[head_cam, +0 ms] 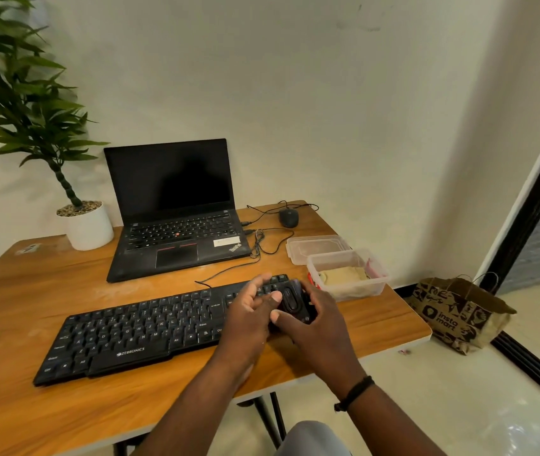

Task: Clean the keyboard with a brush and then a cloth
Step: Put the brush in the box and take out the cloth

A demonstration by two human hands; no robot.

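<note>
A: Grip state?

B: A small black object [293,302] is held over the keyboard's right end; the right hand [319,327] is curled round it from the right; it cannot be told whether it is the brush, too blurred.

A: Left hand?

B: The left hand [250,311] is placed against the object's left side; fingers are mostly straight, thumb tip laid on it; nothing is clenched by it.

A: Keyboard?

B: The black keyboard [130,334] is laid flat on the wooden table [31,291], directly under the grip and stretching away to its left; its cable [225,271] is run off beyond the grip.

A: Cloth?

B: A yellowish cloth [344,276] is seen in an open clear plastic box [349,276], just beyond and right of the grip; the box lid [318,248] is set behind it.

A: Rest?

B: Laptop [176,212] open, screen dark, beyond-left of the grip; a mouse [289,218] beyond it; potted plant [87,225] far left; paper bag [459,314] on the floor to the right.
</note>
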